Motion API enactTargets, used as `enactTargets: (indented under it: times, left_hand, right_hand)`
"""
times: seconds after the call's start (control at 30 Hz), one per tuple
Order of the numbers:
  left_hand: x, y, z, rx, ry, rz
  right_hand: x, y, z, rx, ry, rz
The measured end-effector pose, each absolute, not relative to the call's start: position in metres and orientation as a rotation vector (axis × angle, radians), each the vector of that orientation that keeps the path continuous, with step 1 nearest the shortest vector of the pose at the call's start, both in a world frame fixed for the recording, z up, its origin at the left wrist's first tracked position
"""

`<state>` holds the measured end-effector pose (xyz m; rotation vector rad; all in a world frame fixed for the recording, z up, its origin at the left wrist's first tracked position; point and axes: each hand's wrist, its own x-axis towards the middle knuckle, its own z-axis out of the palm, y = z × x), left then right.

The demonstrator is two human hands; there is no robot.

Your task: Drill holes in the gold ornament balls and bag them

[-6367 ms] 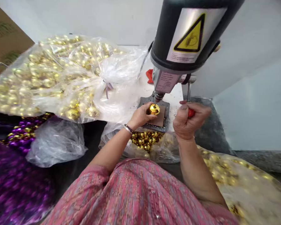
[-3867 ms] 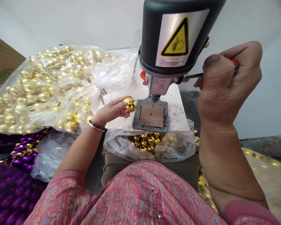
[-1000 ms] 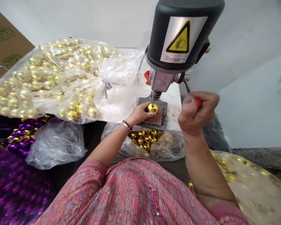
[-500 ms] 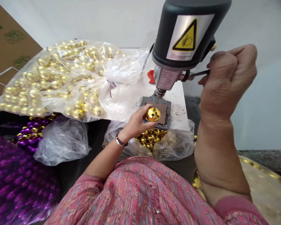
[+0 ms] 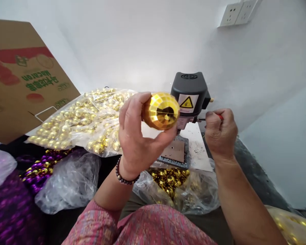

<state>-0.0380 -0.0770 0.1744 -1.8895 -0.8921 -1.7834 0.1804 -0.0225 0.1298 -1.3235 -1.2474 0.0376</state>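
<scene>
My left hand [image 5: 137, 132] is raised close to the camera, its fingers and thumb gripping a gold mirrored faceted ball [image 5: 160, 111]. A dark hole shows in the ball's end, facing me. My right hand [image 5: 220, 134] is a closed fist beside the bench drill head [image 5: 190, 95]. It grips a red-handled tool [image 5: 220, 116], whose thin metal shaft [image 5: 201, 119] points left toward the drill. Neither hand touches the drill. The ball hides part of the drill's lower body from this view.
A grey drill base plate [image 5: 173, 160] sits on a speckled white sheet [image 5: 199, 149]. Clear plastic bags hold gold balls [image 5: 79, 122] at left and below [image 5: 169, 180]. Purple-and-gold ornaments [image 5: 38, 173] lie lower left. A cardboard box [image 5: 22, 75] leans at left.
My left hand has lifted the ball off the drill plate toward the camera, showing its hole. My right hand has dropped from beside the drill head. The view has tilted up, making the drill look smaller.
</scene>
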Motion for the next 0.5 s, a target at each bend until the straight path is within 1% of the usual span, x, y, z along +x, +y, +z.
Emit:
enactTargets:
  times: [0.1, 0.37, 0.5]
  left_hand:
    - [-0.026, -0.092, 0.182, -1.853, -0.876, -1.854]
    - [-0.029, -0.101, 0.171, -1.921, -0.9, -1.942]
    - [-0.032, -0.105, 0.176, -1.91, -0.751, -2.048]
  right_hand:
    - [0.182, -0.021, 0.128, -1.316, -1.252, 0.024]
    - [0.18, -0.02, 0.133, -1.384, -1.203, 0.113]
    - [0.176, -0.022, 0.138, -1.415, -1.167, 0.13]
